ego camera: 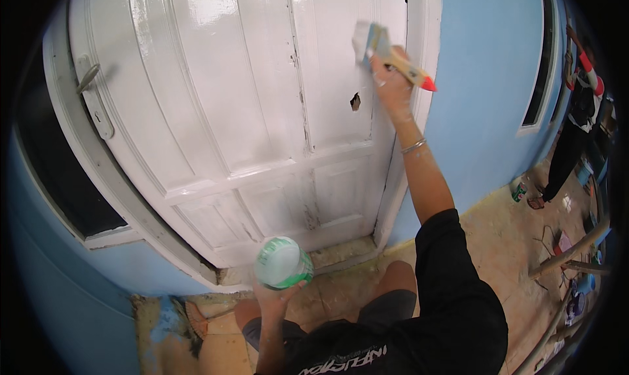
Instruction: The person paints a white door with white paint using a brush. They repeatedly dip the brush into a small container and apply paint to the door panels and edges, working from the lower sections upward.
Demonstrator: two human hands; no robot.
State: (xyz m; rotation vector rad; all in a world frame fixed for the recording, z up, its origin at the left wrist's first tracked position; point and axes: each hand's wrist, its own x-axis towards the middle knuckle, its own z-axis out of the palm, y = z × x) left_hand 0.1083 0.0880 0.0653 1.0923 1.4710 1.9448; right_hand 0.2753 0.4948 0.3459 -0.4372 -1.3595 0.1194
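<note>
My right hand (394, 87) grips a wide flat paintbrush (381, 43) with a pale wooden handle and a red tip, its bristles at the upper right panel of a white panelled door (275, 80). The brush is slightly blurred. A ragged hole (355, 102) shows in the panel below it, and worn cracks run down the door's middle. Low in front of the door, my left hand (280, 296) holds a green and white paint tub (284, 262) with white paint inside. White smears mark my right hand and forearm.
A lever handle (88, 78) sits on the door's left side. Light blue walls (481, 80) flank the white frame. A hand broom (196, 320) lies at lower left. At far right another person (582, 105) stands by the wall, near a green can (519, 192), wooden poles (570, 247) and scattered containers.
</note>
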